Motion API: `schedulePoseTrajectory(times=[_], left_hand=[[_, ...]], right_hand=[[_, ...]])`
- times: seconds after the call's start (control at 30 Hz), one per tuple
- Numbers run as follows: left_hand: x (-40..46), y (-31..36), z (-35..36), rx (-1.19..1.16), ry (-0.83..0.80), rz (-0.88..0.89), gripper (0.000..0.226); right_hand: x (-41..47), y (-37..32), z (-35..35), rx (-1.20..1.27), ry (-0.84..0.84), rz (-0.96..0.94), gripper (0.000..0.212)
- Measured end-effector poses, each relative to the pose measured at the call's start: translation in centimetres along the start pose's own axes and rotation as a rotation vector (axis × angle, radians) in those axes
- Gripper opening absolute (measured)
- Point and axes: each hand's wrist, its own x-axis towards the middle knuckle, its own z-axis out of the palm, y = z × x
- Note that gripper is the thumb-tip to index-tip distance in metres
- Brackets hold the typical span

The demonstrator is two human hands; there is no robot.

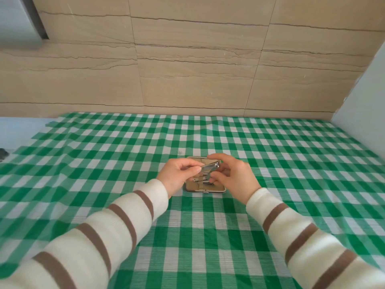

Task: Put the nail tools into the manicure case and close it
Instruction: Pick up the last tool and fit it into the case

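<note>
A small manicure case (pixel 216 190) with a metal rim and tan lining lies open on the green checked cloth, mostly hidden behind my hands. Several metal tools (pixel 201 180) rest inside its near half. My left hand (pixel 177 174) pinches the near end of a silver nail clipper (pixel 209 166) above the case. My right hand (pixel 233 174) touches the clipper's far end with its fingers curled around it. Which hand carries the weight is unclear; both touch it.
The green and white checked tablecloth (pixel 208 226) covers the table. A beige tiled wall (pixel 187 69) rises behind the table's far edge. A white panel (pixel 364 97) stands at the right. A dark object (pixel 3 154) peeks in at the left edge.
</note>
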Motion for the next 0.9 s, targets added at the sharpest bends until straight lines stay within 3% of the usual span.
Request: schedulePoseTrajectory(times=[0.27,0.63,0.9], left_hand=[[-0.44,-0.03,0.17,-0.206,-0.081,-0.094,0.015],[-0.32,-0.15,-0.12,-0.221,-0.107,-0.059,0.025],[-0.22,-0.65,-0.05,0.183,-0.009,0.123,0.041]], right_hand=[[-0.18,-0.23,0.09,0.107,-0.087,-0.004,0.026],[-0.08,0.18,0.53,-0.033,0.024,-0.062,0.018],[0.08,0.44,0.51,0.016,0.076,-0.014,0.022]])
